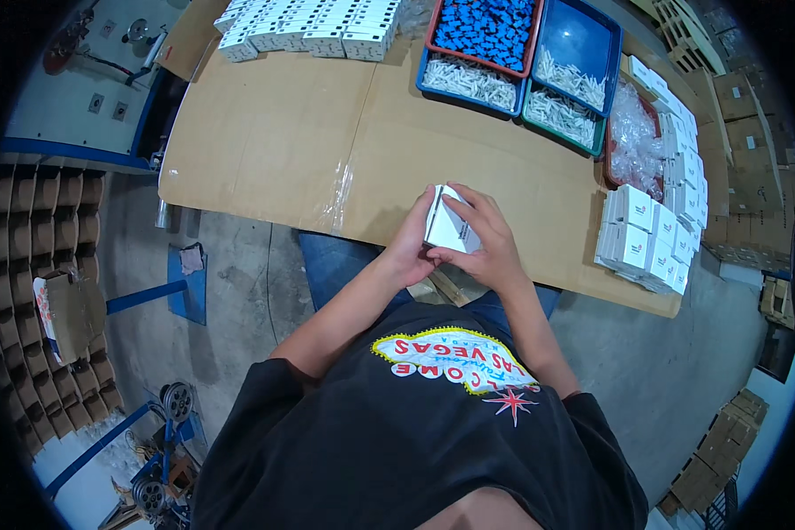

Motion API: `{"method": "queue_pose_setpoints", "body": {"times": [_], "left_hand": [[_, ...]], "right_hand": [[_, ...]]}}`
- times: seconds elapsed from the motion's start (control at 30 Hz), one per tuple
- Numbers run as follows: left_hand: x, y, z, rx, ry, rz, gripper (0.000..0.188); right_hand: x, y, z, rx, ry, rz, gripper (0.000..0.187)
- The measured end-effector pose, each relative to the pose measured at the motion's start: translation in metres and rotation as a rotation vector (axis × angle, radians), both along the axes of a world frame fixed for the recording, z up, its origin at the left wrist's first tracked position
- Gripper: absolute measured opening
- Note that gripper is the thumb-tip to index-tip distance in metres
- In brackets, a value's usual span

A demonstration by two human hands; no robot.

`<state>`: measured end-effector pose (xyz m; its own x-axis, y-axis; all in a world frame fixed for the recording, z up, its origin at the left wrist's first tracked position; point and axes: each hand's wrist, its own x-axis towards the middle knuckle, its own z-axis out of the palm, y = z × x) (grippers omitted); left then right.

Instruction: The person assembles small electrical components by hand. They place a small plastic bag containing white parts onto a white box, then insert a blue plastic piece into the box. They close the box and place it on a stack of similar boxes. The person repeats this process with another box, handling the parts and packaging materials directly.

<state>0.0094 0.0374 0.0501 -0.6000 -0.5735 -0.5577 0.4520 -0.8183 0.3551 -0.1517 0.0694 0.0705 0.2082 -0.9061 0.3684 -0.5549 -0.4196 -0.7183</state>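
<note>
Just over the near edge of the cardboard-covered table (265,146), a small white box (450,225) is held between both my hands. My left hand (408,243) grips its left side, the fingers partly hidden behind it. From the right, my right hand (490,238) closes on the same box, with fingers across its top and the thumb along its lower edge. Print shows on the face turned toward me. Whether the box's flap is closed, I cannot tell.
Rows of white boxes (314,31) stand at the far left. Trays hold blue pieces (486,31) and white slender pieces (473,79) at the back. A tray of clear plastic bags (634,132) and stacked white boxes (649,238) line the right side.
</note>
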Motion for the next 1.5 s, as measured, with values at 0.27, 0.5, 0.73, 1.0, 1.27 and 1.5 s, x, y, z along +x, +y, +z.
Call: {"method": "queue_pose_setpoints", "body": {"times": [0.27,0.5,0.73,1.0,1.27,1.5], "left_hand": [[0.0,0.002,-0.004,-0.013,0.02,0.005,0.056],[-0.001,0.002,0.0,0.016,0.018,-0.002,0.058],[0.001,0.003,0.003,0.032,0.048,-0.038,0.06],[-0.003,0.008,0.012,0.005,0.01,0.001,0.058],[-0.005,0.009,0.007,-0.064,0.022,0.059,0.059],[0.004,0.011,-0.009,-0.085,0.001,-0.014,0.052]], "right_hand": [[0.002,0.0,-0.005,-0.016,0.009,-0.006,0.077],[0.002,0.001,-0.005,-0.013,-0.001,-0.003,0.077],[0.002,0.001,-0.002,-0.013,0.024,0.001,0.077],[0.001,0.001,-0.001,-0.031,0.015,0.005,0.078],[0.003,0.002,-0.006,-0.096,-0.002,-0.003,0.078],[-0.001,0.005,-0.011,0.018,-0.081,-0.042,0.073]]}}
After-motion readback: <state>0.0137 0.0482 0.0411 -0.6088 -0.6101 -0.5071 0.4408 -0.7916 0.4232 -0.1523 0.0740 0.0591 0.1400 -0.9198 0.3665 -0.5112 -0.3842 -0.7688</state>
